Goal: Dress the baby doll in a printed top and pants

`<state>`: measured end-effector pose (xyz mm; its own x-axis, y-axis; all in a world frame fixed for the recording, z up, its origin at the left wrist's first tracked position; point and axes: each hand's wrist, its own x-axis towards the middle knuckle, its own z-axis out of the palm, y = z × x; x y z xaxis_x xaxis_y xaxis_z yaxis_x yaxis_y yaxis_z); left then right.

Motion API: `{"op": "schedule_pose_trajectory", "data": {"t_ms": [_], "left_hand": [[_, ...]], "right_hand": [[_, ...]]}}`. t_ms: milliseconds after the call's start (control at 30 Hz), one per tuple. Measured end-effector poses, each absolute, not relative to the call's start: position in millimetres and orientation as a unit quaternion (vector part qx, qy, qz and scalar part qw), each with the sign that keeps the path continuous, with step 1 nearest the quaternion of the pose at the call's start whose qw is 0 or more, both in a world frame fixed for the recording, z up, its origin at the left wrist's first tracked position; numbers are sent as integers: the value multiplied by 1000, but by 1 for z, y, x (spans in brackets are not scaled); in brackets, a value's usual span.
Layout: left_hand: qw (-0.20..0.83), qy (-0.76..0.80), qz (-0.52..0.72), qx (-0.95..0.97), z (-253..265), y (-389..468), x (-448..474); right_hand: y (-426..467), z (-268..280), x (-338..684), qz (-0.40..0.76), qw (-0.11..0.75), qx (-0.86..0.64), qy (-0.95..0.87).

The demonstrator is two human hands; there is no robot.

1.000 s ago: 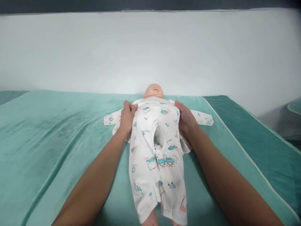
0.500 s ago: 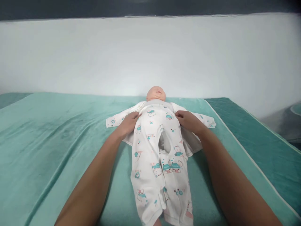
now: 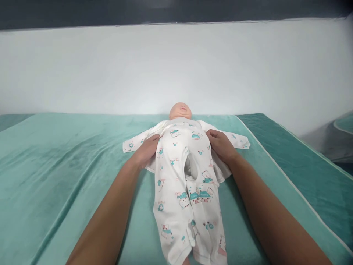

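Observation:
A baby doll (image 3: pixel 180 111) lies on its back, head at the far end. It wears a white long-sleeved top (image 3: pixel 234 139) with its arms spread out, and white printed open-crotch pants (image 3: pixel 176 173) pulled up over the belly. At the left side of the waist, my left hand (image 3: pixel 150 147) is closed on the pants' edge, its fingertips partly hidden against the cloth. Across from it, my right hand (image 3: pixel 220 145) pinches the right edge of the pants. Below both hands, the hem of the top fans out beside the hips. A bit of foot shows at the bottom.
A teal sheet (image 3: pixel 68 176) with a few creases covers the surface under the doll. A darker teal strip (image 3: pixel 298 165) with pale piping runs along the right. Behind the doll's head stands a white wall (image 3: pixel 110 70). Another teal-topped item (image 3: pixel 344 123) shows at the far right.
My right hand has shifted slightly along the side of the pants, and my left hand sits a little lower. The view has tilted slightly; the doll lies as before.

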<state>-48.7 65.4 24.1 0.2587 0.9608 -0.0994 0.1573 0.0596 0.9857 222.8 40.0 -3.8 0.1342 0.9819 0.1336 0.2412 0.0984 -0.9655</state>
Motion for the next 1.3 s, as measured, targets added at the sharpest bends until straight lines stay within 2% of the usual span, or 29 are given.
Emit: {"op": "schedule_pose_trajectory", "data": {"t_ms": [100, 200, 333, 433, 667, 1033, 1133, 1300], "left_hand": [[604, 465, 379, 524, 19, 67, -46], [638, 439, 414, 478, 13, 70, -47], [671, 412, 437, 434, 8, 75, -51], [687, 406, 427, 425, 5, 78, -55], [692, 406, 408, 435, 3, 81, -59], [705, 400, 412, 417, 11, 77, -57], [718, 393, 410, 402, 9, 78, -58], [724, 386, 399, 409, 5, 81, -59]], "right_hand": [[43, -11, 218, 386, 570, -527, -499], [44, -13, 217, 421, 591, -499, -473], [40, -8, 222, 488, 512, -488, -511], [35, 0, 226, 487, 443, -494, -568], [24, 12, 227, 567, 422, -453, -543], [40, -9, 204, 441, 553, -532, -466], [42, -9, 205, 368, 513, -587, -507], [46, -6, 218, 258, 386, -615, -638]]}}
